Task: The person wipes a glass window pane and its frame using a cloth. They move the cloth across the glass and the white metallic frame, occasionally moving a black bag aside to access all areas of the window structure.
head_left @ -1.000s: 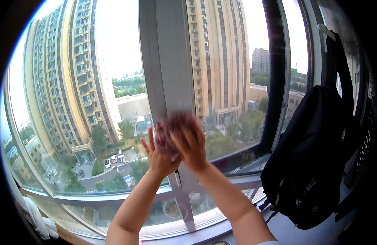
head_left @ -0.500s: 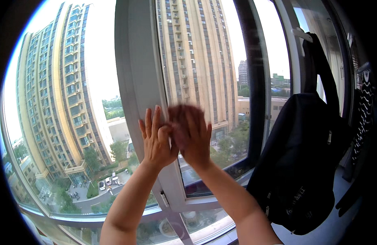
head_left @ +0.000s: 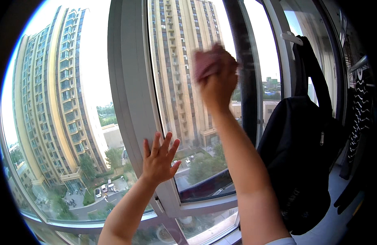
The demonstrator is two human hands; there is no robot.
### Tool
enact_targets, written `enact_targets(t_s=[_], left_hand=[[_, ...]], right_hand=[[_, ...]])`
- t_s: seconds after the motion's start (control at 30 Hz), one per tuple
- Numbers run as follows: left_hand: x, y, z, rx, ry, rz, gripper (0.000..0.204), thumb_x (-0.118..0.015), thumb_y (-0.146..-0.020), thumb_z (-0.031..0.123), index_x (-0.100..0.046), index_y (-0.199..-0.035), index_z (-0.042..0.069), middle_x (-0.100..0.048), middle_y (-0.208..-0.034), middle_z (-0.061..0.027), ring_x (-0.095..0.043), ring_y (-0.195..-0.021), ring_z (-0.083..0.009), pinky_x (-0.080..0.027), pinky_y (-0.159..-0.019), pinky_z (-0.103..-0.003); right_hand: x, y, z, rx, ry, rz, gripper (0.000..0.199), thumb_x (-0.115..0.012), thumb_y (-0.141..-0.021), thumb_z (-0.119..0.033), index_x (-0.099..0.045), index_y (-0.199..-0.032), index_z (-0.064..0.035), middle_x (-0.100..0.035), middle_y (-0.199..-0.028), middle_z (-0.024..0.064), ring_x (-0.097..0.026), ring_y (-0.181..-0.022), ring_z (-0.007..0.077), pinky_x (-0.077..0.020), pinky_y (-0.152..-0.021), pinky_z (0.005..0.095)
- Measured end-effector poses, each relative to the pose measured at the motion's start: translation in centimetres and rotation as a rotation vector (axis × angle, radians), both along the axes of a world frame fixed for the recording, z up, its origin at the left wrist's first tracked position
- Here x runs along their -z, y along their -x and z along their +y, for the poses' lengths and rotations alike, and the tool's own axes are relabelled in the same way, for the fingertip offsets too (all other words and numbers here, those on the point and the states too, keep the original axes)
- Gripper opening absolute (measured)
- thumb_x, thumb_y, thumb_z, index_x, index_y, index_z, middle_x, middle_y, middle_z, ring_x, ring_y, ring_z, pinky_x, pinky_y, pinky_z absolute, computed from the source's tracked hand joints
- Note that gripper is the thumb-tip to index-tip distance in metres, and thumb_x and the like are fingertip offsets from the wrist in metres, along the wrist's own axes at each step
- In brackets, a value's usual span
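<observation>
Fingers spread, my left hand point(head_left: 159, 161) lies flat against the pale window frame point(head_left: 133, 81) at its lower part, beside the pane. My right hand point(head_left: 221, 87) is raised higher and to the right, closed on a bunched reddish-pink cloth point(head_left: 211, 63). The cloth is in front of the window pane point(head_left: 188, 134), near its dark right-hand edge, and is smeared by motion. Whether it presses on the glass I cannot tell exactly. Part of the fingers is hidden by the cloth.
A black backpack point(head_left: 298, 163) hangs from a white window handle point(head_left: 291, 38) at the right, close to my right forearm. Patterned black-and-white fabric point(head_left: 358, 118) hangs farther right. A window latch point(head_left: 159, 204) sits low on the frame. Tall buildings point(head_left: 54, 102) stand outside.
My right hand has gone up and to the right with the cloth, away from my left hand. My left hand has moved slightly down, and its fingers have spread.
</observation>
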State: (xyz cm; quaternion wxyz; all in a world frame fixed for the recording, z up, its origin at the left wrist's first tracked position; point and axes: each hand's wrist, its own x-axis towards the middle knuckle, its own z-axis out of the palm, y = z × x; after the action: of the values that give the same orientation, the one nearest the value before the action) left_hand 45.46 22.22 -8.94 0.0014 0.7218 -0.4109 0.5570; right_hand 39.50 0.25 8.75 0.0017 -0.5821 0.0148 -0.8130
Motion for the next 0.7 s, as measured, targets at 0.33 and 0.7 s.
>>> enact_targets(t_s=[0.33,0.7], left_hand=[[0.3,0.2,0.6,-0.051,-0.024,0.057,0.075,-0.069,-0.079,0.047,-0.042,-0.145,0.023,-0.017,-0.159,-0.01,0.003,-0.148,-0.0364,0.001,-0.113,-0.065],[0.3,0.2,0.7,-0.07,-0.015,0.07,0.074,-0.069,-0.078,0.047,-0.043,-0.144,0.023,-0.018,-0.158,-0.0103,0.001,-0.148,-0.0366,0.001,-0.114,-0.063]], right_hand=[[1.6,3.3,-5.4,0.204,0.039,0.06,0.039,-0.071,-0.085,-0.022,-0.054,-0.121,-0.0209,-0.05,-0.132,0.0129,-0.051,-0.121,0.0336,-0.0471,-0.091,0.0576],[5.2,-1.2,2.7,-0.102,0.502,0.18,0.034,-0.067,-0.087,-0.019,-0.057,-0.119,-0.0116,-0.058,-0.112,0.0169,-0.061,-0.099,0.0322,-0.0523,-0.085,0.0456]])
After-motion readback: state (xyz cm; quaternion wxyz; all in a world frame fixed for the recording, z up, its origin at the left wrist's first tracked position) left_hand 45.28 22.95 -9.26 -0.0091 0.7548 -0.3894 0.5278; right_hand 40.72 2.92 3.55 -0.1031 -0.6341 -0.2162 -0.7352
